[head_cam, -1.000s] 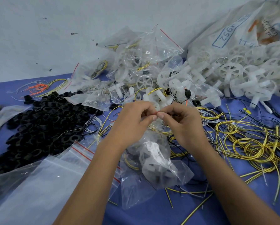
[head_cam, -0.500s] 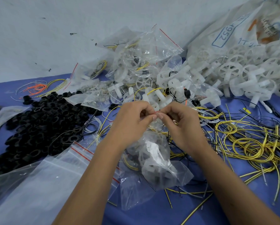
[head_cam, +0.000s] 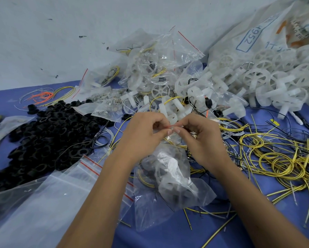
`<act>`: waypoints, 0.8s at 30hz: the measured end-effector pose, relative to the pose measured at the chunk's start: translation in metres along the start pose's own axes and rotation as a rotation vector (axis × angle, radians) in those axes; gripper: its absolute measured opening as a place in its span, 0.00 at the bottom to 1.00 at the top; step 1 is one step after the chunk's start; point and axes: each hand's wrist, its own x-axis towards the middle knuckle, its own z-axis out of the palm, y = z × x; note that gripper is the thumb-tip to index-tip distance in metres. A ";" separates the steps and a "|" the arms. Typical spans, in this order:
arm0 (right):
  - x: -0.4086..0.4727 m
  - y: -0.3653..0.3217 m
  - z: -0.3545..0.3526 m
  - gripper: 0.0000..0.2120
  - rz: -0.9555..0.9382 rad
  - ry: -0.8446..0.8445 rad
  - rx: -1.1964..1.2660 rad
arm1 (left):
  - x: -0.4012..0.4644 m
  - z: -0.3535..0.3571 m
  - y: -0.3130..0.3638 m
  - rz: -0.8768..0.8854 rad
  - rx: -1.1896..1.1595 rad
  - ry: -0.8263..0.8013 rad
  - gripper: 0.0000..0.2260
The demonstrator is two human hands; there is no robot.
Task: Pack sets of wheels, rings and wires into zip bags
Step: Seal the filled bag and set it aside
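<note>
The person's 2 hands meet over the middle of the blue table (head_cam: 257,228), and everything else sits around the zip bag (head_cam: 169,187) they hold up between them. The left hand (head_cam: 141,135) and the right hand (head_cam: 202,138) each have thumb and fingertips curled tight onto the bag's red-lined top edge, pinching it side by side with the knuckles nearly touching. The bag hangs below the hands toward the person, bulging, with white wheels, dark rings and a loop of yellow wire showing through the clear plastic. Left of the bag lies a broad heap of black rings (head_cam: 48,140), and nearer the person on that side a stack of empty zip bags (head_cam: 48,199) with red strips. Right of the bag sprawl tangled yellow wires (head_cam: 279,158) mixed with thin black ones. Beyond the bag, against the pale wall, filled bags (head_cam: 157,68) are piled up, and to their right loose white wheels (head_cam: 268,81) spill from a big printed sack (head_cam: 257,38)
</note>
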 end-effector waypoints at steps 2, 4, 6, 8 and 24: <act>0.000 0.000 0.001 0.02 0.024 0.014 0.022 | 0.000 -0.001 0.000 0.012 0.002 -0.003 0.04; 0.000 0.001 0.001 0.01 0.058 0.010 0.053 | 0.000 -0.002 0.000 0.035 0.030 0.005 0.05; 0.000 0.001 0.000 0.01 0.066 -0.022 0.065 | 0.000 -0.002 0.002 0.051 0.071 0.008 0.04; 0.001 0.001 -0.001 0.02 0.040 -0.049 0.019 | 0.000 0.000 0.003 0.045 0.103 0.008 0.04; 0.001 0.001 -0.001 0.05 -0.036 -0.018 -0.087 | -0.001 -0.001 0.003 0.022 0.097 0.020 0.04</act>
